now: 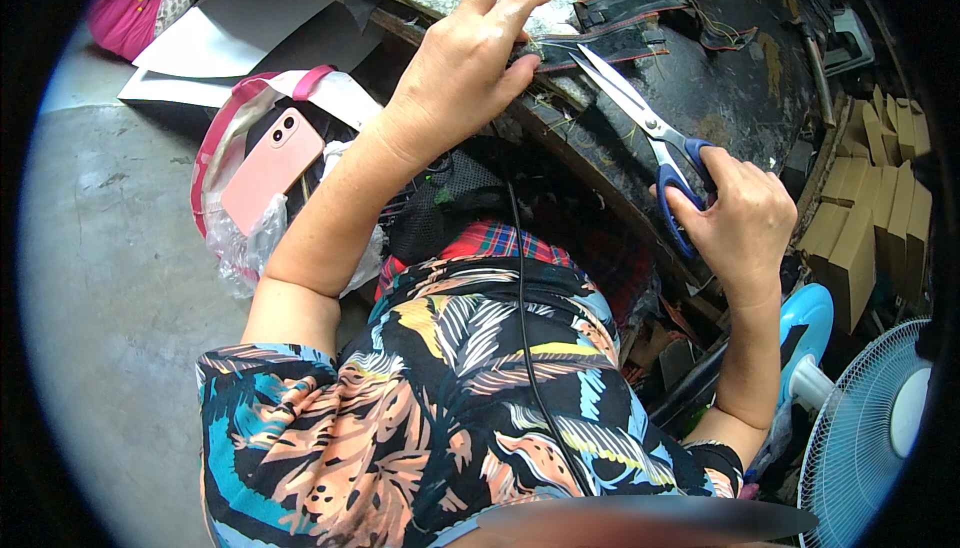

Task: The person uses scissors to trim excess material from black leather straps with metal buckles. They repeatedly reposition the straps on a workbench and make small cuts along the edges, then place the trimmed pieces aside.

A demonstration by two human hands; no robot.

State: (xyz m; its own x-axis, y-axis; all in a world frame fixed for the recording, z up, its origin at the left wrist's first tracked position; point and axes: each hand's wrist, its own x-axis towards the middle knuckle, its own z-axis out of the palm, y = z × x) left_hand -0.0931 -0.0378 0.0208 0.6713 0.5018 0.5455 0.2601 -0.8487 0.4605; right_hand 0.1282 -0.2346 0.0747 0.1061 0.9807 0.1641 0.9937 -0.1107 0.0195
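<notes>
My right hand (742, 216) grips a pair of scissors (645, 120) by its blue handles. The blades point up and left, and their tips are at a dark strap (610, 47) with reddish edges. My left hand (468, 60) has its fingers closed on the left end of that strap, just over the edge of the dark worktable (735, 83). Loose threads show around the strap's end. A second dark strap piece (632, 5) with a reddish edge lies just behind the first. Whether the blades touch the strap I cannot tell.
To the left, a pink-rimmed bag or basket (205, 163) holds a pink phone (272, 170). White sheets (215, 36) lie beyond it. On the right stand several tan boxes (848, 248) and a white and blue fan (870, 438). A black cable (522, 298) hangs down my front.
</notes>
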